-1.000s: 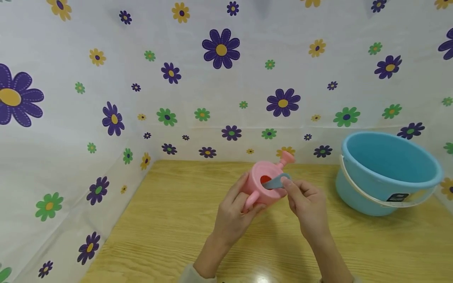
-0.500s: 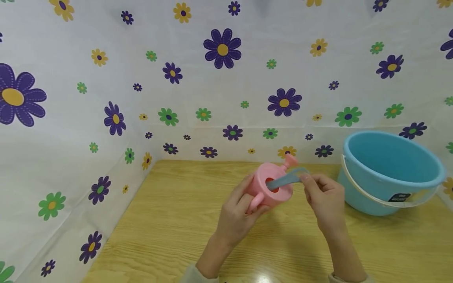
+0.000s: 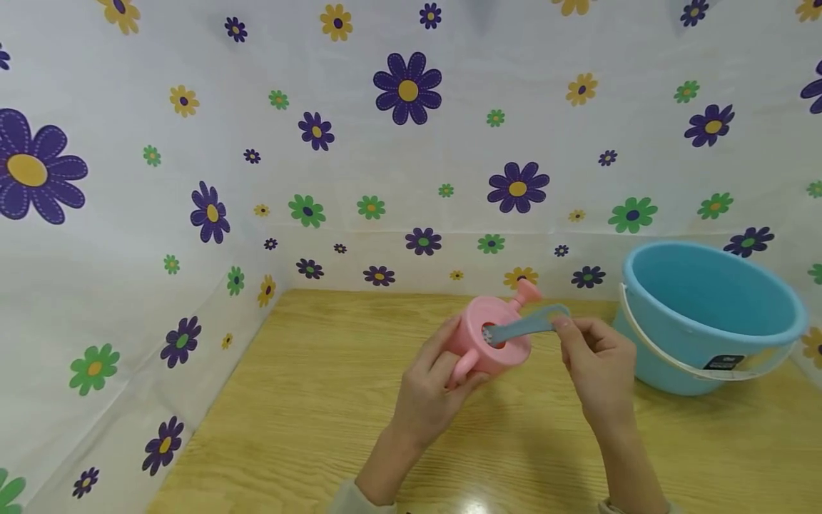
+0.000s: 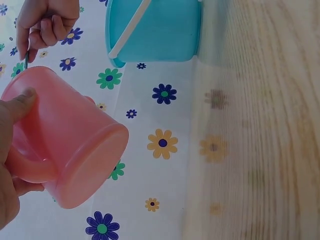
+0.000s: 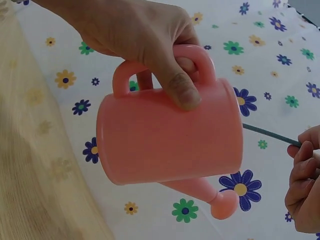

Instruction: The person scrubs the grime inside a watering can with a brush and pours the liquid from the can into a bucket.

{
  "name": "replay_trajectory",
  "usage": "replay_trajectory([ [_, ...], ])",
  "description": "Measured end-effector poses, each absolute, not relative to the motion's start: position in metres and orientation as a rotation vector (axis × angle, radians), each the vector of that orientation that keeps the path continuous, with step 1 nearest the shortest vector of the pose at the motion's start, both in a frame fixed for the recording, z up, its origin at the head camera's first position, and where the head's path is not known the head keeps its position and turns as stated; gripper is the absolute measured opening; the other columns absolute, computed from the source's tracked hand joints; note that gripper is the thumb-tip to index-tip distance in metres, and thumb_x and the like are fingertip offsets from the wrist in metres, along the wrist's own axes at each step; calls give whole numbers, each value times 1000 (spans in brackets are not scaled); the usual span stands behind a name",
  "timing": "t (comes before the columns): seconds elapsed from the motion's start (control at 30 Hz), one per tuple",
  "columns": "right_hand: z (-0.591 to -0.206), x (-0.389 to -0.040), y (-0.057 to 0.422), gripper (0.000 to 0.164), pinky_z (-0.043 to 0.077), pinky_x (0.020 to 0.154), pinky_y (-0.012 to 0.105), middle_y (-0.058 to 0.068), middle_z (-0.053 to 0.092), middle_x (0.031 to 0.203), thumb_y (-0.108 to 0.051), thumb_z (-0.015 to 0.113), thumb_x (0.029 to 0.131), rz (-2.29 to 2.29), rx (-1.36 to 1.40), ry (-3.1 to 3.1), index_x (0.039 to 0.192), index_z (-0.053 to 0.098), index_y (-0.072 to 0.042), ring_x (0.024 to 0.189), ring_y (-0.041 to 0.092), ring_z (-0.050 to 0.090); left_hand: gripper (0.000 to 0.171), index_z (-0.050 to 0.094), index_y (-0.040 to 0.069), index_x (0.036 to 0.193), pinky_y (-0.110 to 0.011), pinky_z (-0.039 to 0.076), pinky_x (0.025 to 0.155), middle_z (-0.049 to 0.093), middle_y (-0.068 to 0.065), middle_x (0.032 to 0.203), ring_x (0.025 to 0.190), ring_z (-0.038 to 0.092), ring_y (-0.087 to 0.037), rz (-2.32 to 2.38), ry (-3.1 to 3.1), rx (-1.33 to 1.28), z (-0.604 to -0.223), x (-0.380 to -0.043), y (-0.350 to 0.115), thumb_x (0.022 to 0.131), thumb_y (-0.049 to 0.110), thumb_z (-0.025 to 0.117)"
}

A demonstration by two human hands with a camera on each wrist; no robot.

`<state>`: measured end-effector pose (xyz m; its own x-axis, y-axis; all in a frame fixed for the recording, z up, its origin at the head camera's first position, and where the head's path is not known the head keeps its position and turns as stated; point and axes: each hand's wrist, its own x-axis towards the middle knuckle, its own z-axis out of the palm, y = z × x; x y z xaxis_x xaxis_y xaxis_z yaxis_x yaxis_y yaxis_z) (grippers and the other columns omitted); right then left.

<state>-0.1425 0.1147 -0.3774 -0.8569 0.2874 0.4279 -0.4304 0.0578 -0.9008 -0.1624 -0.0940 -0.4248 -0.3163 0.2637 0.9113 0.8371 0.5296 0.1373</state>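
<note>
My left hand grips a pink toy watering can by its handle, with the thumb pressed along the body. The can is held above the table and tipped, its round opening facing up toward the head camera and its sprinkler spout pointing away. In the right wrist view the can's side fills the middle. My right hand pinches the looped handle end of a slim blue-grey toy tool. The tool's far end sits at the can's red-edged opening, where a pale patterned tip shows; anything deeper inside is hidden.
A light blue bucket with a white handle stands on the right, close beyond my right hand. The wooden table meets a white flower-printed sheet at the back and left.
My right hand has moved right, drawing the tool partly out of the can, so more of its length shows. The left hand and can shifted slightly right, then stayed nearly still.
</note>
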Motion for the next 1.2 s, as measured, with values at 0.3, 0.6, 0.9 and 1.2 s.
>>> replay_trajectory([
  [0.3,-380,-141,116,23,29,35,26,3,48,56,-19,62,92,1820,169,-2029,81,63,0,46,14,35,37,49,5,71,-31,51,92,54,-22,129,114,58,-31,-775,-1865,-905,-425,-161,-92,75,25,80],
  [0.6,-380,-143,122,24,26,33,26,4,47,55,-17,62,92,1857,168,-1972,80,61,3,44,13,35,36,51,4,71,-29,53,90,54,-22,130,113,59,-30,-785,-1880,-895,-425,-162,-92,74,25,80],
  [0.9,-376,-142,123,23,28,35,25,5,49,55,-18,64,91,1787,95,-1955,81,64,3,44,13,36,34,53,4,73,-30,52,90,54,-21,130,112,59,-29,-783,-1881,-894,-426,-162,-92,74,25,80],
  [1.2,-377,-144,119,24,30,34,26,4,50,57,-22,63,92,1766,133,-2037,81,63,-1,45,14,37,35,53,4,72,-31,53,90,54,-21,130,111,60,-29,-781,-1876,-901,-426,-163,-91,74,26,81],
])
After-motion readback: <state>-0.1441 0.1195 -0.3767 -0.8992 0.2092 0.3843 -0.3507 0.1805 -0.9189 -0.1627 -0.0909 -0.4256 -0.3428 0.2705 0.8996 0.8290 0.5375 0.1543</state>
